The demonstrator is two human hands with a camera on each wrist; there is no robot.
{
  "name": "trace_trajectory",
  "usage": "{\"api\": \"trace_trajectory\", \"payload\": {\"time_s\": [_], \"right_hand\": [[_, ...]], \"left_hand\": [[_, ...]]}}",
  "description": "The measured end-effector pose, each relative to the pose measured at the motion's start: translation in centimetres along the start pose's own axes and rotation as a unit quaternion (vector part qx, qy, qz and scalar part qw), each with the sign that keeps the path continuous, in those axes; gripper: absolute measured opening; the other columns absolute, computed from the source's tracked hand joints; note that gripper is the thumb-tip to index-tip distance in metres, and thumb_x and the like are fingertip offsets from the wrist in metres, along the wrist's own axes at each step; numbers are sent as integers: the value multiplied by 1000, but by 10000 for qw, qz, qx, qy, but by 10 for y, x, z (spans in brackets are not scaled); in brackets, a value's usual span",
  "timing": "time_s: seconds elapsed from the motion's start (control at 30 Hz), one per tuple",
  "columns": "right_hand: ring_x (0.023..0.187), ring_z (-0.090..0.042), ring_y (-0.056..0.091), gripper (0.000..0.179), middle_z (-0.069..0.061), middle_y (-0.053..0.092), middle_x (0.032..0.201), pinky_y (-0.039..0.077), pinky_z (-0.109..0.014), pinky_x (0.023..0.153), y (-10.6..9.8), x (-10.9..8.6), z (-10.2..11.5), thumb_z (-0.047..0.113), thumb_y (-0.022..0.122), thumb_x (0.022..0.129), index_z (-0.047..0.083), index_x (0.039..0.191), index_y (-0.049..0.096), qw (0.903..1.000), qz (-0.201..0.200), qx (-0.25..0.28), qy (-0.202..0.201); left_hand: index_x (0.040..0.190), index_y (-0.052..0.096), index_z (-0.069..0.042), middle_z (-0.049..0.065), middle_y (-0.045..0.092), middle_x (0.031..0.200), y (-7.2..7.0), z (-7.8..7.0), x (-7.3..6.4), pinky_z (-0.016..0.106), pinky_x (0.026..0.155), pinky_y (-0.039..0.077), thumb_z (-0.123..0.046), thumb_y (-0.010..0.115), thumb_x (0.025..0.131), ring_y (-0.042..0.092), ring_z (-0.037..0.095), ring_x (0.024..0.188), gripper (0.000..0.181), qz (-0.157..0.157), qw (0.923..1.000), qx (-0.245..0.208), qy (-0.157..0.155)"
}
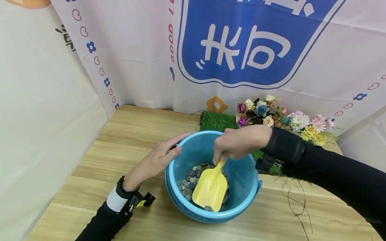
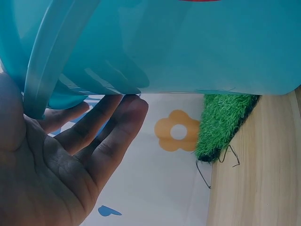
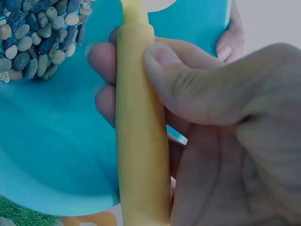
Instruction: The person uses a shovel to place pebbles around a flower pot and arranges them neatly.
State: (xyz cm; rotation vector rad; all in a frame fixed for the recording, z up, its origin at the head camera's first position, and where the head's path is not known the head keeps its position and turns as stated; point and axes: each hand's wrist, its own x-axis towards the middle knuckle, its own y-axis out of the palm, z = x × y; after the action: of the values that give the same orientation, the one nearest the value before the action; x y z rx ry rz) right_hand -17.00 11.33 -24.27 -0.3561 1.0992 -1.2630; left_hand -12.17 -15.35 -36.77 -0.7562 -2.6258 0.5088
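Observation:
A light blue bucket (image 1: pixel 173 171) stands on the wooden table, with small pebbles (image 1: pixel 191 178) across its bottom. My right hand (image 1: pixel 238 142) reaches over the far rim and grips the handle of a yellow toy shovel (image 1: pixel 212 187). The shovel's blade slants down into the bucket, and a grey pebble (image 1: pixel 208 208) sits at its front edge. In the right wrist view, thumb and fingers wrap the yellow handle (image 3: pixel 141 127). My left hand (image 1: pixel 158 155) rests against the bucket's left side, thumb at the rim. Its fingers (image 2: pixel 124 127) extend along the outer wall in the left wrist view.
Behind the bucket lies a green turf mat (image 1: pixel 217 121). Artificial flowers (image 1: pixel 262 110) stand at the back right, close to my right forearm. Thin dark strands (image 1: pixel 297 207) lie on the table (image 1: pixel 120 134) at right. A printed cloth (image 1: pixel 144 67) hangs behind.

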Motion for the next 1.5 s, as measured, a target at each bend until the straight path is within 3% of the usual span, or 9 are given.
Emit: {"api": "trace_trajectory", "payload": {"time_s": [0.2,0.43,0.73,0.9,1.0,1.17,1.5], "right_hand": [[65,-6,28,36,9,44,74,28,-27,64,-2,-3,-2,-4,54,102,16,73,58,9997,6,201,-147],[67,-7,31,39,10,36,70,26,-39,79,1,2,1,0,57,102,19,69,47,9996,-68,-282,-20],[72,-9,38,33,11,38,72,32,-45,91,5,5,-1,4,59,102,19,73,52,9981,-270,-518,-197],[77,-10,44,27,14,53,79,32,-46,95,7,6,-1,5,59,102,20,79,62,9973,-388,-568,-269],[82,-9,49,24,13,63,89,33,-46,96,6,4,-2,5,59,102,20,87,70,9973,-422,-564,-217],[84,-9,50,24,15,67,94,33,-46,96,3,1,-3,5,58,103,20,95,75,9987,-342,-361,-93],[80,-10,44,27,19,62,88,30,-45,88,1,-4,-5,5,59,103,22,86,71,9997,-209,-68,-89]], "left_hand": [[158,37,-9,16,49,149,0,0,0,33,69,62,-20,40,110,69,32,106,49,-4,10000,8,-2],[158,37,-9,16,49,149,0,-1,0,34,67,62,-19,40,110,70,33,103,49,17,10000,-62,12],[158,37,-8,16,48,150,1,0,0,34,67,63,-19,40,110,71,33,102,49,33,9999,-111,2],[158,36,-7,16,48,150,1,0,1,34,68,62,-19,39,110,70,33,103,49,71,9999,-137,-12],[158,36,-7,16,47,151,1,-1,1,34,69,62,-19,39,110,70,33,104,49,78,9999,-136,-11],[158,37,-9,15,47,151,1,-2,1,34,69,62,-20,39,110,69,33,105,49,75,9999,-146,-21],[158,38,-10,14,48,150,1,-1,2,34,69,62,-20,39,110,69,33,107,48,25,9999,-99,14]]}}
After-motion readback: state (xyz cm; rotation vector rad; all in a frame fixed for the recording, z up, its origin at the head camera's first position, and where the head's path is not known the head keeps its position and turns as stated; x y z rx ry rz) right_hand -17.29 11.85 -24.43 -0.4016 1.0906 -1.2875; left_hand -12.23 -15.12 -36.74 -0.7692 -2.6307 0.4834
